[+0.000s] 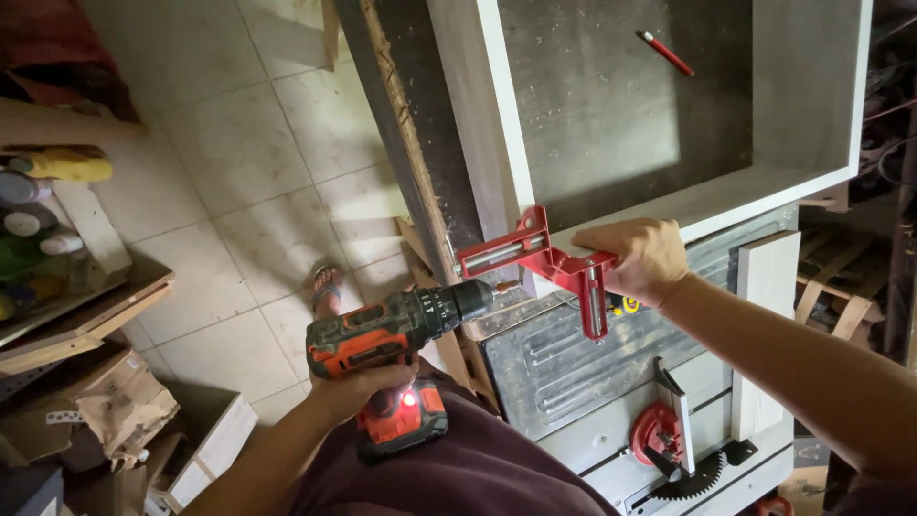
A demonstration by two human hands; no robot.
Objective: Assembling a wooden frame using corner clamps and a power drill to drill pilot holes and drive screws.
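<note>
**Drill meets box corner under a red clamp**

The left hand point(358, 387) is closed around the handle of an orange and black cordless drill point(401, 334), whose small red light glows near the battery. The drill lies level, its tip pointing right at the near left corner of a white wooden box point(497, 124). The bit point(506, 285) is at the corner's outer face, just below the clamp; whether it touches the wood cannot be told.

The right hand point(642, 258) is closed over the top of the box's front wall and presses on one arm of a red corner clamp point(544, 263). The clamp sits astride the corner, one arm running along the left wall, the other hanging down the front.

The box is open at the top and rests on a metal tabletop point(564, 363) with ribbed grey panels, a saw table. A red pencil point(666, 53) lies on the dark bottom inside the box, well apart from both hands. A pale wooden board point(764, 325) lies on the tabletop to the right of the forearm. A red knob and a black toothed arc point(669, 449) sit at the near edge of the saw table.

Below, a sandalled foot point(326, 287) stands on the pale tiled floor point(258, 172). On the left, a shelf point(57, 248) holds bottles and cans, with crumpled brown paper point(119, 401) beneath it.
</note>
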